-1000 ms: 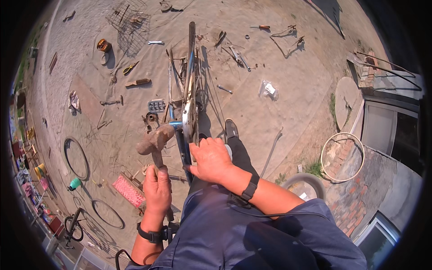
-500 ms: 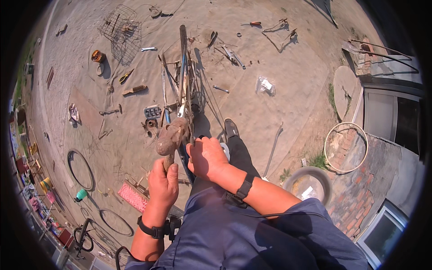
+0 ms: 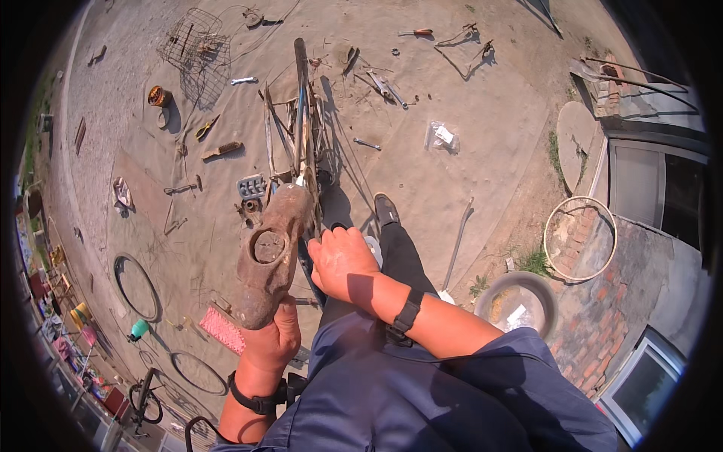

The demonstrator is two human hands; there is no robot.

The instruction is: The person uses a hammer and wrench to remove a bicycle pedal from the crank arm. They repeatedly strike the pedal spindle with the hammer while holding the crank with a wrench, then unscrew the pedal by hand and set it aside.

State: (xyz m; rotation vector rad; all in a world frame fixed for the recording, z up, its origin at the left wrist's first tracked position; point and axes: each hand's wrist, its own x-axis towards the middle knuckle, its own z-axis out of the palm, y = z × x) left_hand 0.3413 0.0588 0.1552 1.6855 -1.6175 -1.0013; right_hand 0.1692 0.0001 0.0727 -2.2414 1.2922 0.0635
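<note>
- Left hand, left of the bicycle frame's near end: curled round the handle of the hammer. A firm grip with a loose wrist should serve a short, controlled swing best. Most of the handle is hidden by the heavy, rusty head.
- The hammer's head hangs over the frame's left side, near its lower end, hiding the tubing beneath. The face is best kept square to whatever is hit; a slanting blow could glance toward the other hand.
- Right hand, just right of the frame's near end: fingers bent and pressed together. I cannot tell whether they pinch anything. Knuckles so close to the hammer call for care, so fingertips are better kept low and clear.
- Pink panel, left of the frame's near end: partly covered by the left hand.
- Grey slotted block, left of the frame's middle: perhaps 1 pedal; the rusty parts beside it overlap too much to count.
- Wire mesh, left of the frame's far end: tangled with its shadow, its shape unclear.
</note>
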